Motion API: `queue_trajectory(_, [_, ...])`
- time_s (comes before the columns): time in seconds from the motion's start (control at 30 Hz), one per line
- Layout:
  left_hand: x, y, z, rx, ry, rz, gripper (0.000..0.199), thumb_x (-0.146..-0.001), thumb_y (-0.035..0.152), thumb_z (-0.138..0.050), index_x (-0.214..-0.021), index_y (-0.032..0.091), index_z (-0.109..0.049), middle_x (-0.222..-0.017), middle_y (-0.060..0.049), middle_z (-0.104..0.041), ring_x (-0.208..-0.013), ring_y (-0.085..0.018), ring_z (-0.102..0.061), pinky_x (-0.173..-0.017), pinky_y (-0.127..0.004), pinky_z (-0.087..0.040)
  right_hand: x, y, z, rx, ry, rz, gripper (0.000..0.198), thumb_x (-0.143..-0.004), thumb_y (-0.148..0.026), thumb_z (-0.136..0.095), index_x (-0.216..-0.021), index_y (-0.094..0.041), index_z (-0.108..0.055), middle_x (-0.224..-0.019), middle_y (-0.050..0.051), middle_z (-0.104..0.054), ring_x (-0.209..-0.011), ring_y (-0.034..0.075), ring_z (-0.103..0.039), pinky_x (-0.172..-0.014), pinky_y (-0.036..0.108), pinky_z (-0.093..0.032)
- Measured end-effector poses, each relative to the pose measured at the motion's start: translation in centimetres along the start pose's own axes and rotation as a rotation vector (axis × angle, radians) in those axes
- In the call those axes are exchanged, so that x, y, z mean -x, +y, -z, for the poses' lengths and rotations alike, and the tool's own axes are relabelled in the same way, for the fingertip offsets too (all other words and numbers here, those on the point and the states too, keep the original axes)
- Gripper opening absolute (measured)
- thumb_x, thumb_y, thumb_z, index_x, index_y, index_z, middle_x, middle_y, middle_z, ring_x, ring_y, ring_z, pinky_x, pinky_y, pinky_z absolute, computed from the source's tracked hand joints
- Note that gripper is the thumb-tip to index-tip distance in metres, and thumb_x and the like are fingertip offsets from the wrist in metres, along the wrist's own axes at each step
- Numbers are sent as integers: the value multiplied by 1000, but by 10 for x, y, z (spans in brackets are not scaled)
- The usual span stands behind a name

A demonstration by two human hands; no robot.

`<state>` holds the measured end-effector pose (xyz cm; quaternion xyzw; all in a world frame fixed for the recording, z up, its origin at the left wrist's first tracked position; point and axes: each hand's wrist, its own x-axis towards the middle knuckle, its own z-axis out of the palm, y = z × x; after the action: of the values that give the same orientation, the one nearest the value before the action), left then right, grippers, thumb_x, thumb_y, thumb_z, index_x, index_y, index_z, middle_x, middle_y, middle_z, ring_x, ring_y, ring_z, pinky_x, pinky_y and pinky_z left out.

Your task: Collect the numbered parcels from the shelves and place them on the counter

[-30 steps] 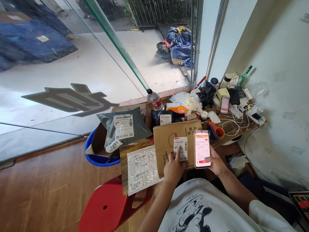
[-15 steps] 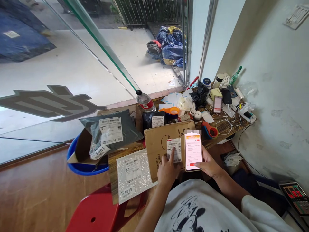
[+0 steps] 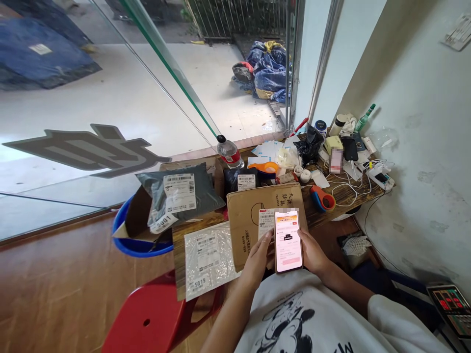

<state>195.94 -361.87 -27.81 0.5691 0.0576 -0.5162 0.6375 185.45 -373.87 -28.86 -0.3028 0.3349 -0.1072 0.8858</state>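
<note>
Right hand (image 3: pixel 314 252): curled round a phone (image 3: pixel 288 241), screen lit, held up over the near edge of the tabletop (image 3: pixel 342 196).
Left hand (image 3: pixel 257 257): fingers flat and together, touching the phone's left side, resting on a cardboard box (image 3: pixel 253 215) by its label (image 3: pixel 265 223).
Could go wrong: box sticks out past the near edge; a push may tip it off. Shiny bag (image 3: pixel 208 257) hangs over too, may slide down.
Room: far right corner crowded with cables (image 3: pixel 349 189); red stool (image 3: pixel 154 316) close below the near left corner.

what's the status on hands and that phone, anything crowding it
Right hand gripping phone, screen lit. Left hand at phone's left edge, over cardboard box. Phone covers part of box label.
</note>
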Motion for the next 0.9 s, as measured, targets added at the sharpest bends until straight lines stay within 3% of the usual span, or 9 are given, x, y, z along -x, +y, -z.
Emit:
queue_trajectory(0.13, [5,0,-1,59,15,24,85,-56,66,-89,-124,17,-71,-111,-14,-78,-100,-30,-73,-75,-34,-57,-11,8,-4,38,78,-1,54,-65,-65,-84,-93,-22,-70,-91,8,-80,-98,32,-75,-95,48,-56])
queue_trajectory(0.4, [12,7,-10,109,108,33,82,-46,60,-94,-112,15,-73,-103,-14,-78,-92,-29,-73,-66,-31,-54,-22,12,-7,78,125,-25,57,-57,-67,-87,-86,-21,-71,-88,8,-81,-93,32,-76,-91,47,-58])
queue_trajectory(0.77, [13,13,-10,108,115,31,66,-50,52,-92,-102,16,-74,-102,-13,-78,-97,-30,-73,-71,-33,-58,-25,9,-10,79,82,-32,57,-62,-66,-85,-93,-21,-73,-87,7,-80,-99,32,-75,-95,46,-57])
queue_trajectory(0.9, [13,14,-12,119,133,35,70,-45,52,-94,-101,16,-72,-104,-14,-78,-98,-30,-73,-72,-34,-58,-25,9,-11,74,76,-37,58,-60,-67,-86,-93,-20,-72,-92,8,-81,-99,32,-75,-95,45,-57])
